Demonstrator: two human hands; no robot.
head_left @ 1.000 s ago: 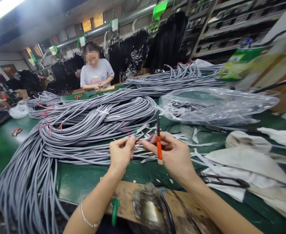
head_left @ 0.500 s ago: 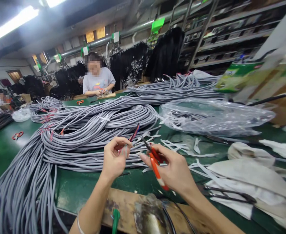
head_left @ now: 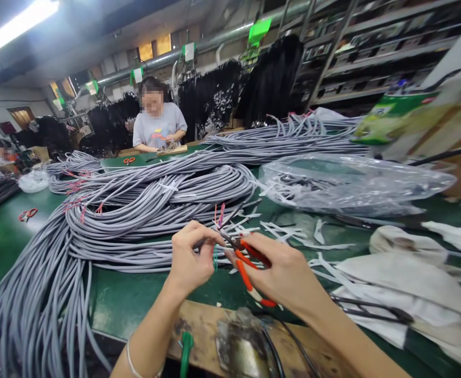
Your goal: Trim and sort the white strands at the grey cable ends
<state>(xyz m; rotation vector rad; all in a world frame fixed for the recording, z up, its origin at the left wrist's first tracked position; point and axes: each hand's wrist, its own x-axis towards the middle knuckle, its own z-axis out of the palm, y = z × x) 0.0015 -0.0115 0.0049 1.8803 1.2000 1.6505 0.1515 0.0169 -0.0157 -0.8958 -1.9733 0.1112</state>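
Observation:
My left hand (head_left: pixel 193 254) is closed in a pinch on thin coloured wires (head_left: pixel 220 215); red and purple ends stick up above the fingers, and a green strand hangs below them. In my right hand (head_left: pixel 281 268) is a pair of orange-handled cutting pliers (head_left: pixel 249 273). The pliers' jaws point left and meet the wires beside my left fingertips; whether they are closed on a wire I cannot tell. Behind both hands lies a large bundle of grey cables (head_left: pixel 167 226), with red inner wires showing at its left ends.
Right of the cables lie white strips (head_left: pixel 293 233), a clear plastic bag (head_left: pixel 356 184) and white cloth gloves (head_left: pixel 407 273). In front is a wooden board (head_left: pixel 202 325) with a metal fixture (head_left: pixel 242 346). Red-handled scissors (head_left: pixel 28 214) lie at left. Across the table sits a co-worker (head_left: pixel 159 123).
My right hand has brought the pliers' jaws to the wires at my left fingertips. The wires have turned more upright, with separate strands showing. The co-worker's hands have moved apart.

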